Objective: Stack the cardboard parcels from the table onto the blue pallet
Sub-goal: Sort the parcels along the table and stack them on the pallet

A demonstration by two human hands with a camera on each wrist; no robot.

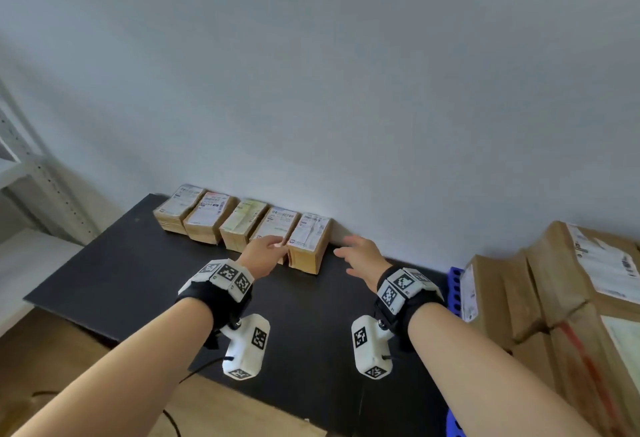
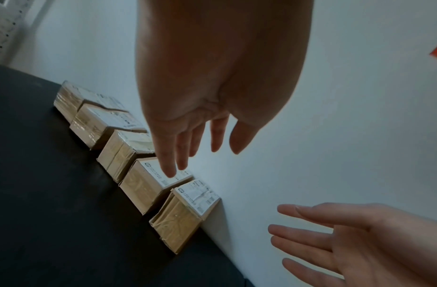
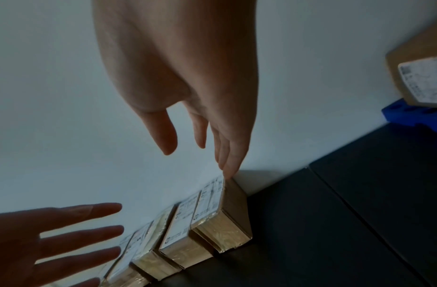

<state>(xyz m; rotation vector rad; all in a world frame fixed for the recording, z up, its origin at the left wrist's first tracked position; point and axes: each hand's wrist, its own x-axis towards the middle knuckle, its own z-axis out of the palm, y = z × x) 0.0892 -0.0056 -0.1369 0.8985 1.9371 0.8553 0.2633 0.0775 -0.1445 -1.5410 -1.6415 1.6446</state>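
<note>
Several small cardboard parcels with white labels stand in a row against the wall on the black table [image 1: 138,281]. The rightmost parcel [image 1: 309,246] [image 2: 185,213] [image 3: 222,219] lies between my two hands. My left hand [image 1: 268,249] [image 2: 195,139] hovers with fingers spread just left of it, over its neighbour parcel [image 1: 277,225] [image 2: 151,182]. My right hand [image 1: 356,253] [image 3: 200,139] is spread open to its right, apart from it. Neither hand holds anything. A blue pallet [image 1: 455,289] [image 3: 409,114] shows at the right, carrying large parcels [image 1: 561,298].
The stack of large brown boxes on the pallet stands close to my right forearm. A white metal shelf [image 1: 24,177] is at the far left. The white wall runs directly behind the parcel row. A black cable [image 1: 173,416] hangs below the table's near edge.
</note>
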